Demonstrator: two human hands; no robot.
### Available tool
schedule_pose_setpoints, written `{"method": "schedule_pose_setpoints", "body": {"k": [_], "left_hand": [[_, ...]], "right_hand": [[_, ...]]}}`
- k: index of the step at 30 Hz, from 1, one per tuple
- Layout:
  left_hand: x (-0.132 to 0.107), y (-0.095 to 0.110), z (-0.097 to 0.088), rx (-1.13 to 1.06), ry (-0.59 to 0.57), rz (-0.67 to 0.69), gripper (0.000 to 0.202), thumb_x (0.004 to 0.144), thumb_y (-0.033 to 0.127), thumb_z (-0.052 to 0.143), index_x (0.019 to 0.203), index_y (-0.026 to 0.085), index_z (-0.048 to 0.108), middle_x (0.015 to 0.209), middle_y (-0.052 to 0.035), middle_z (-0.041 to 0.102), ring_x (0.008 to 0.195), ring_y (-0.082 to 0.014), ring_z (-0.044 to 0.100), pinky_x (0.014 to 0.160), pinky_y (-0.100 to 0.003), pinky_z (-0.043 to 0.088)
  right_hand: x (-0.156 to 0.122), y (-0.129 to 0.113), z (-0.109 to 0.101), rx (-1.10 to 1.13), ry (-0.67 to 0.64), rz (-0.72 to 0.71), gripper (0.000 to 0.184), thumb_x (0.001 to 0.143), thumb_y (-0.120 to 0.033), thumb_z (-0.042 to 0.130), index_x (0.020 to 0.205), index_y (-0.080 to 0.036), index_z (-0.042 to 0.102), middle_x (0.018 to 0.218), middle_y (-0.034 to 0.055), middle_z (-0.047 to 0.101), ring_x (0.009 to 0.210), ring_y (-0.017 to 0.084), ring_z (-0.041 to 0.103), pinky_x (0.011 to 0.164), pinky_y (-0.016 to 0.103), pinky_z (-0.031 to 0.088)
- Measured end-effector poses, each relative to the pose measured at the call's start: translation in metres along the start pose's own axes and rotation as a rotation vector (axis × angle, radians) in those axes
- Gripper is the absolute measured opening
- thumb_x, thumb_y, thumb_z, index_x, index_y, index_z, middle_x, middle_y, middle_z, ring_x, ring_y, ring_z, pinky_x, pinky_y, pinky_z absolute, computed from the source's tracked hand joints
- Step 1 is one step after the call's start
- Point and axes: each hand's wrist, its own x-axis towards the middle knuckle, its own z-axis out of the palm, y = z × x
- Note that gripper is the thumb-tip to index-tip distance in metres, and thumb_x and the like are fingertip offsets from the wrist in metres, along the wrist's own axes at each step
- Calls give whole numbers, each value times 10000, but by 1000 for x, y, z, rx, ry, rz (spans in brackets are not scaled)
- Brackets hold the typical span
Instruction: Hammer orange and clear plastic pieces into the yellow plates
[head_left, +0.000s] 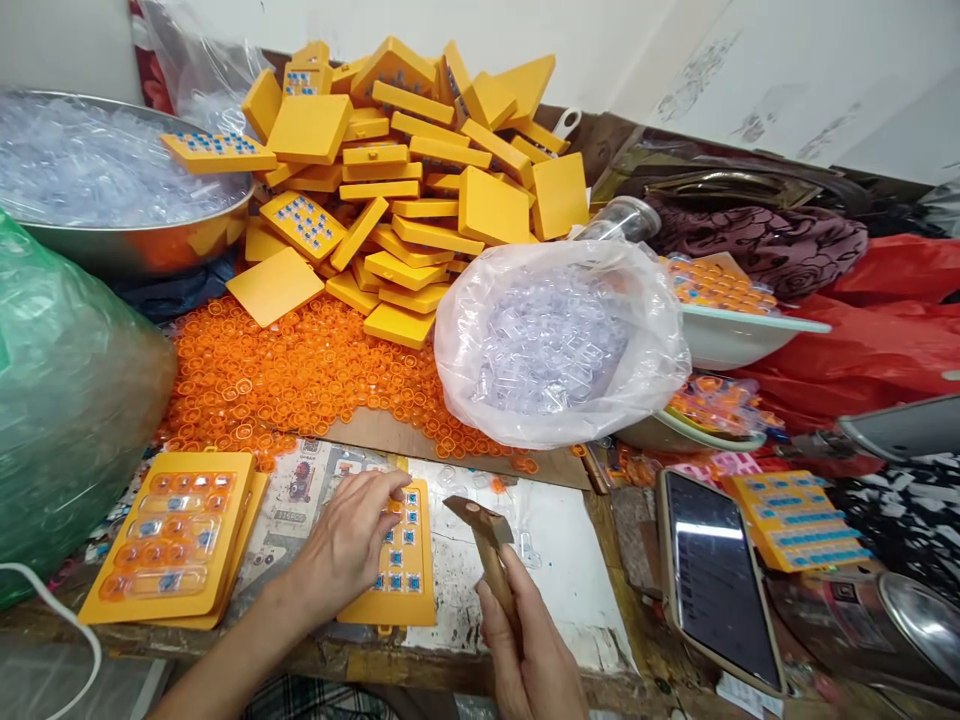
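Note:
My left hand [358,535] is over a yellow panel [409,600] that lies on the worktable. Its thumb and forefinger close on a small round orange cap [395,507] near the panel's top, partly hidden by the fingers. Rows of blue-and-clear square pieces [409,536] show in the panel to the right of the hand. My right hand [525,640] is wrapped round the wooden handle of a hammer [491,550]. The hammer's head is raised, apart from the panel and to the right of it.
Finished-looking yellow panels [217,585] lie at left. Behind spread loose orange caps [300,370] and a heap of yellow panels [307,130]. A plastic bag [660,330] holds clear pieces; a metal basin [225,215] holds more. A phone [716,570] stands at right, by bowls [720,340].

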Motion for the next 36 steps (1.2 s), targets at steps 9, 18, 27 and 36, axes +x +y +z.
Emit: {"method": "schedule_pose_setpoints", "body": {"k": [9, 18, 27, 36], "left_hand": [[1, -5, 6, -1, 89, 5, 370, 899, 116, 431, 1251, 223, 387, 1033, -77, 622, 995, -223, 580, 891, -413, 478], [24, -7, 28, 25, 42, 19, 403, 860, 82, 419, 1250, 185, 408, 1001, -95, 650, 933, -242, 605, 833, -413, 491], [22, -7, 30, -23, 106, -99, 436, 833, 93, 496, 1244, 209, 405, 937, -45, 704, 903, -192, 665, 806, -344, 533], [44, -40, -4, 253, 393, -245, 257, 896, 171, 413, 1036, 185, 628, 1058, -117, 632, 1055, -279, 540, 911, -452, 455]], "right_hand": [[5, -12, 9, 39, -67, -72, 481, 946, -218, 430, 1421, -266, 381, 1354, 59, 556, 1206, 206, 561, 944, 301, 512], [21, -22, 4, 40, -151, -114, 514, 954, -194, 410, 1447, -306, 322, 1188, 48, 649, 1017, 161, 663, 837, 245, 544], [28, -27, 2, 56, -213, -40, 486, 966, -215, 360, 1445, -294, 331, 1221, 61, 642, 1072, 176, 647, 892, 275, 525], [14, -5, 7, 336, 23, 280, 483, 903, -388, 498, 1349, -202, 500, 1388, 62, 520, 1251, 229, 517, 1018, 355, 458]]}}
